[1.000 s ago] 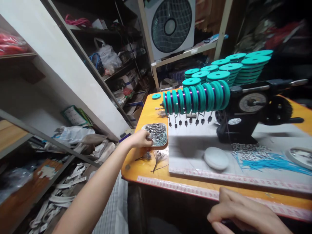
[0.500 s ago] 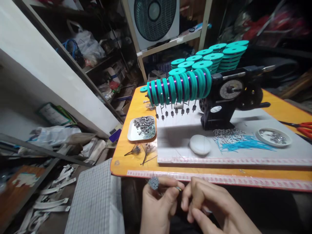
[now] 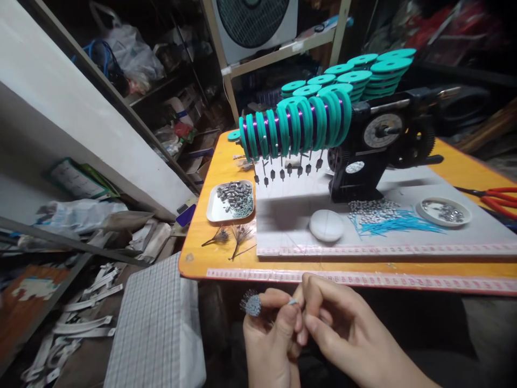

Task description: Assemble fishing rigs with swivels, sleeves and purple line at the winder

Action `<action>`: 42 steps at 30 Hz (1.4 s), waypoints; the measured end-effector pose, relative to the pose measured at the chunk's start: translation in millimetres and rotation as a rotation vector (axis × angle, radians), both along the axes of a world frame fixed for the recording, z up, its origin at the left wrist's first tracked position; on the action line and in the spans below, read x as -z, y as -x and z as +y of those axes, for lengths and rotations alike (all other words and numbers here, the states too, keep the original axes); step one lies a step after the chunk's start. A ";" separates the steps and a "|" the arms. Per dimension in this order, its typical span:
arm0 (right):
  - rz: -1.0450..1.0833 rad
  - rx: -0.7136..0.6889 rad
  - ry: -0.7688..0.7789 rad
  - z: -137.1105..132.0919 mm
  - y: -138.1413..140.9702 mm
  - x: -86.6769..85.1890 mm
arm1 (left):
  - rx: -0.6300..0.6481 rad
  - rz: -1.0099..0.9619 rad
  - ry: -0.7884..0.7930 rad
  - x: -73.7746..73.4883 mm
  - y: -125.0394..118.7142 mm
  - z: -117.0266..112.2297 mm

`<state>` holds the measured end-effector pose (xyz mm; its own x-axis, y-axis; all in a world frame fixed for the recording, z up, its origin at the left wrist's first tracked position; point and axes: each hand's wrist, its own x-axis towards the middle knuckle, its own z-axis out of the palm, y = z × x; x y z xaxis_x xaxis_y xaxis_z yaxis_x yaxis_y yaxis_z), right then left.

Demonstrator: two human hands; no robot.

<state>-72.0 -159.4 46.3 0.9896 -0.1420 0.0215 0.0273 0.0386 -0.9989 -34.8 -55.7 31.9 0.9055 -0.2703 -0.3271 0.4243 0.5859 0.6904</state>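
Note:
My left hand (image 3: 271,345) is closed in front of the table's near edge. From its curled fingers sticks a bundle of thin strands with blue-grey tips (image 3: 252,304). Between the thumb and forefinger of the same hand shows a tiny light-blue piece (image 3: 292,302). My right hand (image 3: 349,326) is closed in a pinch, its fingertips meeting those of the left hand beside that piece. What the right fingertips hold, if anything, is too small to make out. Above both hands, a tape measure strip (image 3: 363,279) runs along the table edge.
A black winding machine (image 3: 355,175) carries a row of teal spools (image 3: 297,129). On the white board lie a round white disc (image 3: 326,226), blue strips (image 3: 399,225) and a dish of metal bits (image 3: 426,217). Left stands a tray of grey weights (image 3: 210,207); red-handled pliers (image 3: 501,199) lie right.
My right hand has moved left and slightly up, so its fingertips now meet the left hand's. The left hand has shifted slightly right. The whole view has tilted a little, raising the table.

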 end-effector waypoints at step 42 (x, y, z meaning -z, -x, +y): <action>0.084 -0.066 -0.272 -14.6 1.1 -0.5 | -0.116 -0.768 -0.651 9.9 -5.5 19.5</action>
